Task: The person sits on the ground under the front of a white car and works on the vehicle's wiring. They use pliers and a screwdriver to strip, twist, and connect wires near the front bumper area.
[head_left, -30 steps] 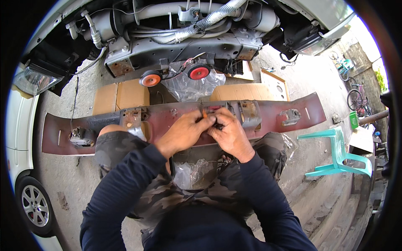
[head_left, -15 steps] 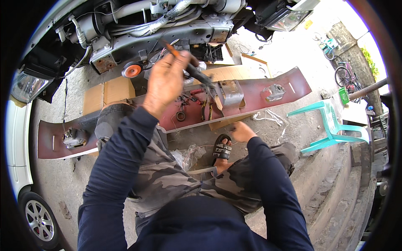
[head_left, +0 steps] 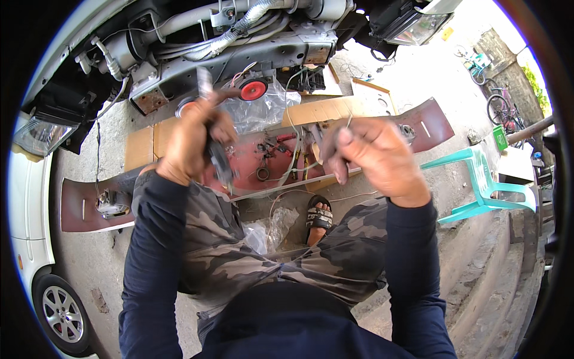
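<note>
My left hand [head_left: 186, 146] is closed round a dark tool [head_left: 220, 163], smeared by motion; its kind I cannot make out. A pale end rises above the fist and a dark end hangs below. Across from it, my right hand [head_left: 382, 157] pinches a thin greenish wire [head_left: 293, 128], which runs from near the vehicle's front down across the bumper. Both hands are above the reddish inner side of a bumper [head_left: 427, 122] on the ground. Lying in it are a roll of tape [head_left: 262, 173], a red-handled tool [head_left: 286, 137] and other small tools, partly hidden.
The vehicle's bare front beam [head_left: 239, 69] crosses the top, with a red round horn [head_left: 253, 90] below it beside clear plastic [head_left: 269, 110]. Cardboard [head_left: 326, 107] lies behind the bumper. A turquoise plastic chair [head_left: 478, 179] stands right; a white car [head_left: 33, 209] is at left.
My left hand has moved left and lower with the tool. My right hand has risen from near the foot to above the bumper, and the wire now shows stretched there.
</note>
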A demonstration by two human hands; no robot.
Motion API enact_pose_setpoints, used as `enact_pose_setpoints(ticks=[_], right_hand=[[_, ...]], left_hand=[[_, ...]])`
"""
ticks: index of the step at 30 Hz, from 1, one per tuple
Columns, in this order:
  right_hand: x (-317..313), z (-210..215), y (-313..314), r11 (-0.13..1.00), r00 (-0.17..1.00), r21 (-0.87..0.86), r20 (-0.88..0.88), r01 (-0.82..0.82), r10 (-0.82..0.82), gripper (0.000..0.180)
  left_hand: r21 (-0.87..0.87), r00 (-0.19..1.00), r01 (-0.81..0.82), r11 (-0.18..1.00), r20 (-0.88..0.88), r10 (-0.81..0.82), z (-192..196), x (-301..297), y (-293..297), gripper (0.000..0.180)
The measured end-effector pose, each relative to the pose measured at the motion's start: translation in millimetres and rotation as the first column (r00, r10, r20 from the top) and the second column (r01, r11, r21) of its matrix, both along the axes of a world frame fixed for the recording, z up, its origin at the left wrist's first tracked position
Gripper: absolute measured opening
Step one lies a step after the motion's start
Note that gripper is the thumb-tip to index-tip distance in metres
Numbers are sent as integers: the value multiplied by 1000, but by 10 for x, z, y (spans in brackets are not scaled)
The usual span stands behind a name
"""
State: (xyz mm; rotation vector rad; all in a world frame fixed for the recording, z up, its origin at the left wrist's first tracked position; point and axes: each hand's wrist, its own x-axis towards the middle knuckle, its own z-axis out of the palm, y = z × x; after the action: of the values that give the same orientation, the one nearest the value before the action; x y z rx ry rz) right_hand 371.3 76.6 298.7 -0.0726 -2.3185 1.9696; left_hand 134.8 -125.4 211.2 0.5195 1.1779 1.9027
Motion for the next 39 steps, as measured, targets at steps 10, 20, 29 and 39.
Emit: enact_pose_setpoints(ticks=[10, 20, 29, 39], right_hand=[[-905, 230, 206, 843, 893, -394, -403, -367, 201, 44], [-758, -2343, -236, 610, 817, 597, 556, -521, 153, 55], [-282, -532, 439, 883, 980, -441, 36, -160, 196, 32], [-1057, 390, -352, 870, 958, -406, -47, -278, 284, 46]], left_hand=[[-3, 895, 159, 987, -421, -145, 152, 316, -33, 25], [675, 972, -152, 722, 233, -12, 239, -194, -250, 31], [-46, 938, -279, 959, -228, 262, 147, -298, -385, 25], [-239, 673, -113, 964, -732, -102, 31, 403, 124, 27]])
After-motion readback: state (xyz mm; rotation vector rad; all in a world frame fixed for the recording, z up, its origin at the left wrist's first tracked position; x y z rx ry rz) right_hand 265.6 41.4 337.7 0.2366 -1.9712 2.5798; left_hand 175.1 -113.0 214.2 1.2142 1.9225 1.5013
